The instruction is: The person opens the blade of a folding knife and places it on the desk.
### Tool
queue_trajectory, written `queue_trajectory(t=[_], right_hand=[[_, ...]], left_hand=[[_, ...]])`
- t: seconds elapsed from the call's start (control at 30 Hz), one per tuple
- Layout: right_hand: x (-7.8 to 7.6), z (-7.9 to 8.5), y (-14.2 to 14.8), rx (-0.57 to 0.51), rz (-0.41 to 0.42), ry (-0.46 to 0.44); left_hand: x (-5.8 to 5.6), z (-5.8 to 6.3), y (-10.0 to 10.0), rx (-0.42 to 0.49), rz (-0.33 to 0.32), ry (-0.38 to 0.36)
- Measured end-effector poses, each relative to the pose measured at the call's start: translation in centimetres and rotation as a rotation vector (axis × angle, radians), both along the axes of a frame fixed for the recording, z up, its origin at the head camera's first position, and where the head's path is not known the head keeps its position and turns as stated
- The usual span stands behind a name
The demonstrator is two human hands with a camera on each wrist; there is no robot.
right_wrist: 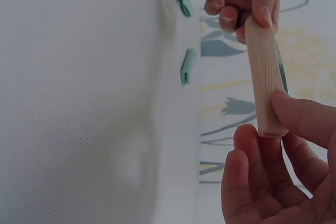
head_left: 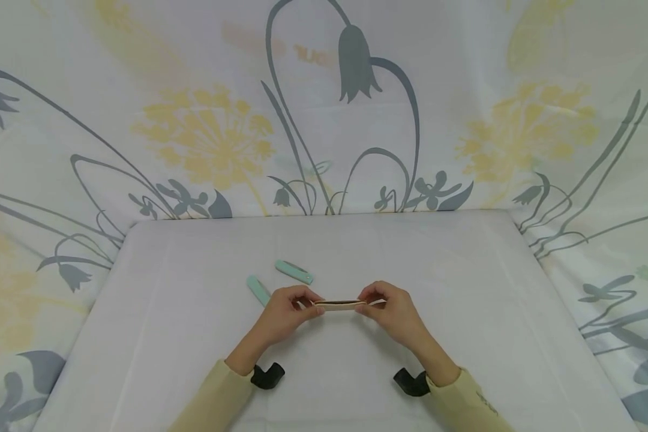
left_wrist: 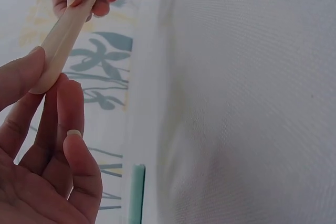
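A slim beige folding knife, seemingly folded, is held level above the table between both hands. My left hand pinches its left end between thumb and fingers. At the opposite end, my right hand does the same. A dark slot runs along its upper side in the head view. The right wrist view shows the smooth, rounded handle of the beige knife and a thin dark edge beside it. Two mint-green folding knives lie beyond my left hand: one farther back, the other partly behind that hand.
A white-covered table extends around the hands. Behind it and at both sides hangs a pale curtain with grey and yellow flowers. Black curved pieces, one on the left and one on the right, sit at the wrists.
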State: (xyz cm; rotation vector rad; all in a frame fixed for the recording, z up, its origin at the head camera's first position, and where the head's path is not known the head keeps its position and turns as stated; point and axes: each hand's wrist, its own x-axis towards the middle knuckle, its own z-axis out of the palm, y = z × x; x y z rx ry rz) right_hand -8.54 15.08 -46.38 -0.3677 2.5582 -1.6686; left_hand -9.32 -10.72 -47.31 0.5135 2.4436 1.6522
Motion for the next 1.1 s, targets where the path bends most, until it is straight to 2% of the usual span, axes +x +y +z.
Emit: queue_trajectory(t=[0.33, 0.73, 1.1], right_hand=[[-0.3, 0.2, -0.8, 0.022, 0.044, 0.034], [-0.9, 0.8, -2.4, -0.001, 0.124, 0.040], [-1.0, 0.6, -3.3, 0.013, 0.129, 0.028]], left_hand=[[0.2, 0.2, -0.1, -0.011, 0.022, -0.019], [0.1, 0.2, -0.1, -0.005, 0.014, 0.005], [0.2, 0.5, 0.0, 0.015, 0.002, 0.010]])
